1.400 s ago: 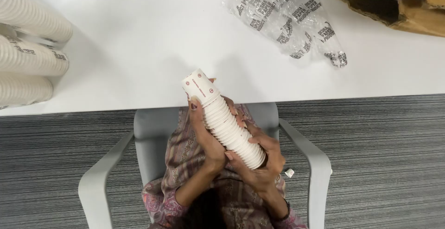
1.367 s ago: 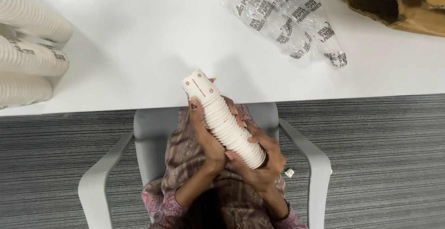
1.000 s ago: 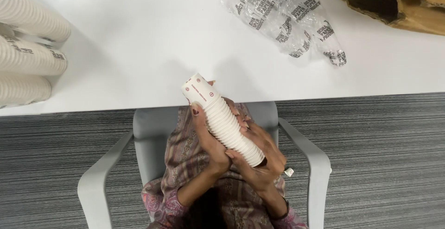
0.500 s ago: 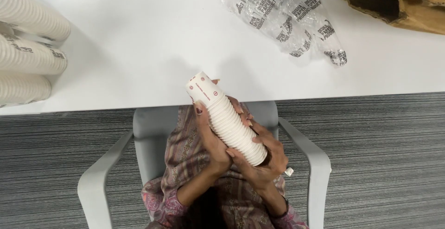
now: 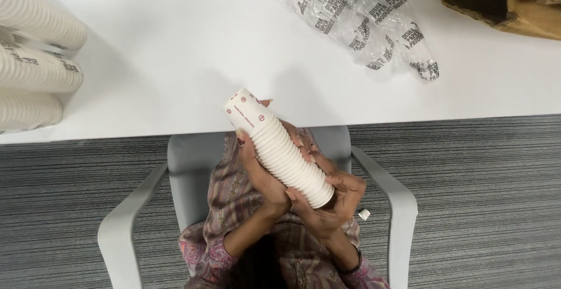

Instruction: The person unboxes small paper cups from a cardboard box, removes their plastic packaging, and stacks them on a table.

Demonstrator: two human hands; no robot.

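Note:
A long stack of nested white paper cups (image 5: 280, 151) is held tilted over my lap, its end cup with red print pointing up-left toward the table edge. My left hand (image 5: 257, 169) wraps the stack's middle from the left, fingertips near the printed cup. My right hand (image 5: 333, 201) cups the lower, open end of the stack from below and from the right. Both hands grip the same stack.
The white table (image 5: 175, 55) bears three lying stacks of white cups (image 5: 35, 67) at its left edge, a crumpled clear plastic wrapper (image 5: 368, 20) and torn brown cardboard (image 5: 497, 2) at the back right. A grey armchair (image 5: 193, 166) stands on striped grey carpet, where a small white scrap (image 5: 364, 214) lies.
The cup stack stays in both hands and has only tipped and shifted slightly; my fingers have adjusted a little along it.

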